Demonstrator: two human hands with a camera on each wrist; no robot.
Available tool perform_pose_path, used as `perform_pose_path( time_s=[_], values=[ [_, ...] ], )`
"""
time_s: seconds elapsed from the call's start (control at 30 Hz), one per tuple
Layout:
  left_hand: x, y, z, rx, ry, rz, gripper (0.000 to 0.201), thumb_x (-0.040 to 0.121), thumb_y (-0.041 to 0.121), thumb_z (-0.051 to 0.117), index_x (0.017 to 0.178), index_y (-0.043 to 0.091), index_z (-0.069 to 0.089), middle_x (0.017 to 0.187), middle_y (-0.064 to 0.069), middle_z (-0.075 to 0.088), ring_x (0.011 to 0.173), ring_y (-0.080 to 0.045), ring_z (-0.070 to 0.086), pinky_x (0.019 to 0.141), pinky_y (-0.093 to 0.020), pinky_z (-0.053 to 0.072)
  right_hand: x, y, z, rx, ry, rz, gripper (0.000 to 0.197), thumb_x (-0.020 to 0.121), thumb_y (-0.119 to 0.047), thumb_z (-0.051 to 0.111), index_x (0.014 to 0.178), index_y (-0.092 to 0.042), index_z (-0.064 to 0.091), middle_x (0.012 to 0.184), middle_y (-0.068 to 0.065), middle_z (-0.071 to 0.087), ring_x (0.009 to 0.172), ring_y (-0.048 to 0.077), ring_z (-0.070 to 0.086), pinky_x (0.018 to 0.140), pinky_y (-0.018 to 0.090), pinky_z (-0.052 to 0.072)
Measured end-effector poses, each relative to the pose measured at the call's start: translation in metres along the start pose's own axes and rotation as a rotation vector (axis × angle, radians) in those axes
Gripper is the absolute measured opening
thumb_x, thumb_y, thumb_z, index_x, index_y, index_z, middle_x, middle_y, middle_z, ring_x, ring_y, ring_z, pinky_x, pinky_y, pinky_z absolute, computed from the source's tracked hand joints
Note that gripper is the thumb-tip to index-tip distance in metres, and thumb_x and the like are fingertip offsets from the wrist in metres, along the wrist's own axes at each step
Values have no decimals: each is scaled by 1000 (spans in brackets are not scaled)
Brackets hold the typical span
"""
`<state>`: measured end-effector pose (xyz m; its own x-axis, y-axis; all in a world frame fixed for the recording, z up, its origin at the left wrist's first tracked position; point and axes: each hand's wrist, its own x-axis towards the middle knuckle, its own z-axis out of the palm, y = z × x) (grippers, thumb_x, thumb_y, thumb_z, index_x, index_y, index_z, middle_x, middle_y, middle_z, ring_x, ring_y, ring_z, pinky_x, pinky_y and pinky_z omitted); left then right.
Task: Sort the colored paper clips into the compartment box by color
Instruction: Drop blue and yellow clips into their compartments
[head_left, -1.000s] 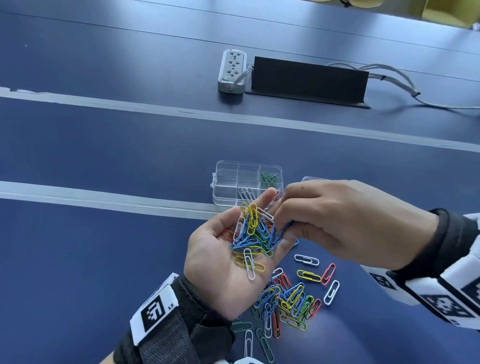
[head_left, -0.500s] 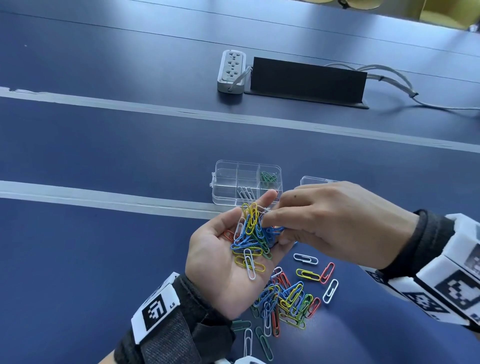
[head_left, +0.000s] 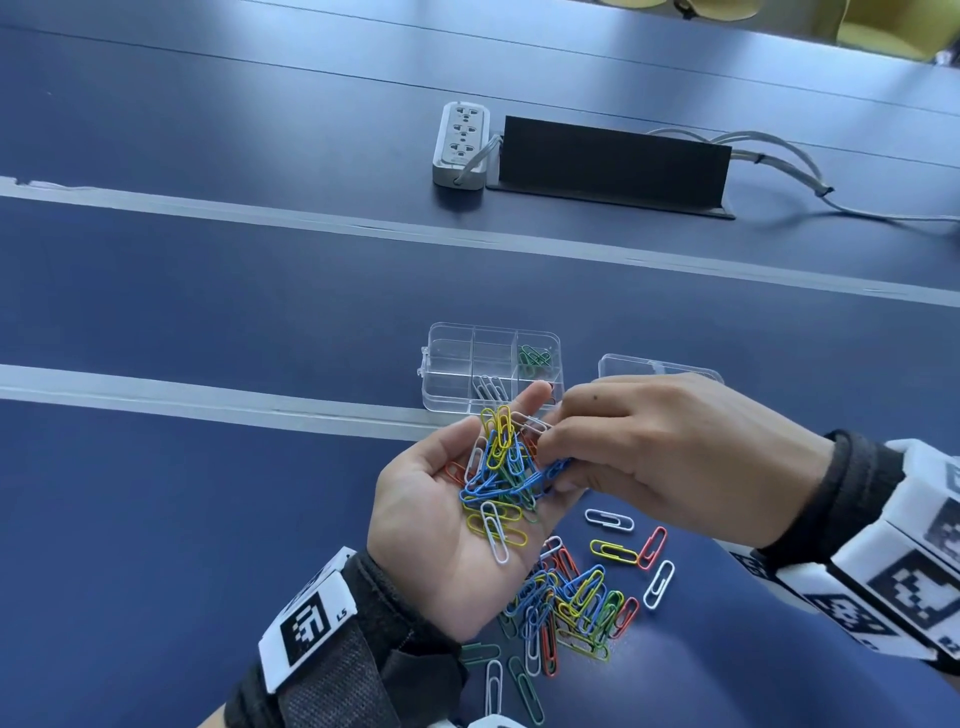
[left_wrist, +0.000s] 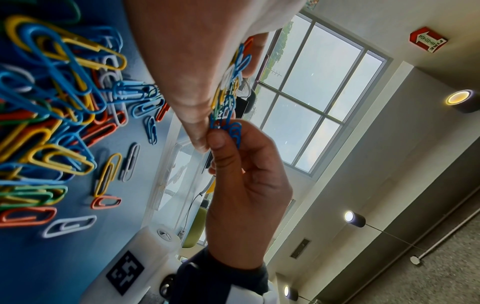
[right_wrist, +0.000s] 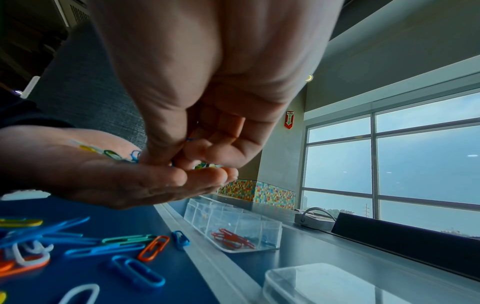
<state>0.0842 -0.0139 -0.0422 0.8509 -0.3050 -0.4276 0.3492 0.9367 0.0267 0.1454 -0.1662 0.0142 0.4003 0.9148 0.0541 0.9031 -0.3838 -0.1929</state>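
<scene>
Right hand (head_left: 670, 457): thumb and forefinger pinched on blue paper clips (left_wrist: 235, 131) at the edge of the heap, remaining fingers curled under (left wrist view shows the blue wire caught between the fingertips, apparently more than one clip). Left hand (head_left: 447, 525): palm up, fingers relaxed and near flat, cradling a mixed handful of clips (head_left: 501, 467) in yellow, blue, white, green and red, not gripping.

Pinched clips lying roughly crosswise to the left fingers, free ends pointing toward the right wrist.

Just beyond the left fingertips, compartment box (head_left: 441, 374): clear, lid off, on the blue table (head_left: 208, 312). Green clips (head_left: 534, 359) in the far right cell, white clips (head_left: 488, 387) in the near middle cell; right wrist view also shows red clips (right_wrist: 232, 238) in a cell toward its end. Clear lid (head_left: 657, 366) beside the box, behind the right knuckles.

Below the hands, loose pile of clips (head_left: 571, 603) on the table, still unsorted.

Turning point for the next move: box forward and slightly left of the pinch, right hand nearer to it and the only one free to travel. Blue cell not plainly identifiable. Likely snag: tangled clips dragging neighbours out of the palm.

Farther back, power strip (head_left: 462, 143) and black panel (head_left: 613, 161).
</scene>
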Motion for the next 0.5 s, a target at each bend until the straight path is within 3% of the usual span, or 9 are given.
perform_pose_path(
  time_s=[0.17, 0.33, 0.5],
  values=[
    [-1, 0, 1, -25, 12, -19, 45, 87, 19, 34, 118, -4, 57, 83, -11, 52, 61, -23, 53, 76, -35, 40, 3, -1, 1, -38, -24, -6, 22, 84, -24, 56, 105, -26, 58, 84, -3, 61, 69, 22, 59, 44, 37, 51],
    [-1, 2, 3, -27, 11, -17, 47, 82, 17, 38, 120, -4, 56, 81, -12, 53, 71, -18, 36, 75, -29, 32, 5, -3, 1, -26, -30, -10, 23, 89, -28, 46, 94, -18, 66, 80, 1, 61, 70, 23, 58, 44, 39, 51],
    [-1, 2, 2, -22, -12, -3, 45, 85, 19, 35, 117, -3, 57, 78, -13, 59, 68, -20, 44, 71, -31, 45, 5, -3, 0, -14, -3, -28, 20, 89, -25, 48, 95, -18, 65, 93, -3, 59, 77, 19, 56, 47, 36, 52]
  ],
)
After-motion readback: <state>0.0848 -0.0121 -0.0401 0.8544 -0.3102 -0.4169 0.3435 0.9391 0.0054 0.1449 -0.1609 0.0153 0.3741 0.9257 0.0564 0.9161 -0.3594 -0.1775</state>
